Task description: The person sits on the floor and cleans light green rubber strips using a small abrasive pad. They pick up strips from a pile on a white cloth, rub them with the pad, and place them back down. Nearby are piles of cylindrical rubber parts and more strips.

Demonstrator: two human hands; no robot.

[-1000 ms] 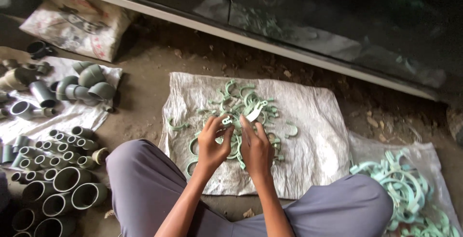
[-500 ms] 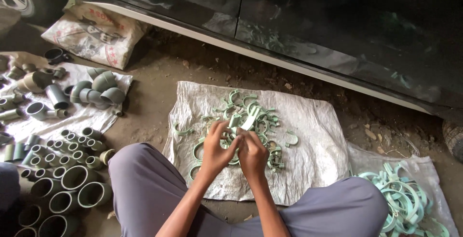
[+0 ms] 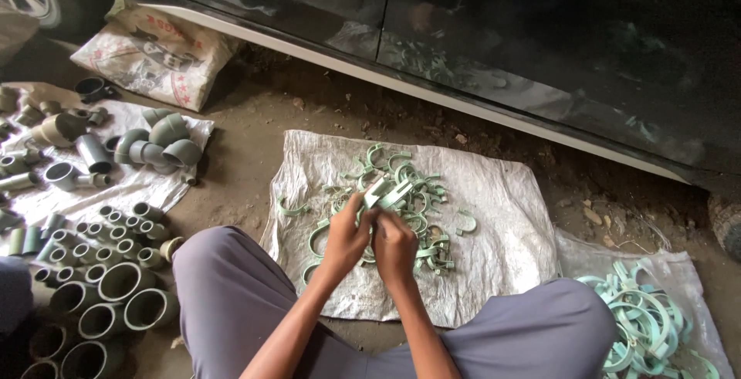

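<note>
A dark car body point(image 3: 540, 55) looms well beyond the fingers, its pale sill running across the dirt ground. Directly under the fingers lies a white woven sack point(image 3: 502, 255), spread flat between the seated person's knees in grey trousers point(image 3: 231, 294). Far to the left of the fingers, grey pipe fittings point(image 3: 100, 271) crowd another sheet; far to the right sits a heap of large pale green rings point(image 3: 644, 325). Just beyond and below the fingertips spreads the pile of small green pipe clamps point(image 3: 409, 201). The left hand point(image 3: 346, 234) and right hand point(image 3: 395, 244) meet above it, fingers curled closed together on one green clamp point(image 3: 388, 191) raised at the fingertips.
</note>
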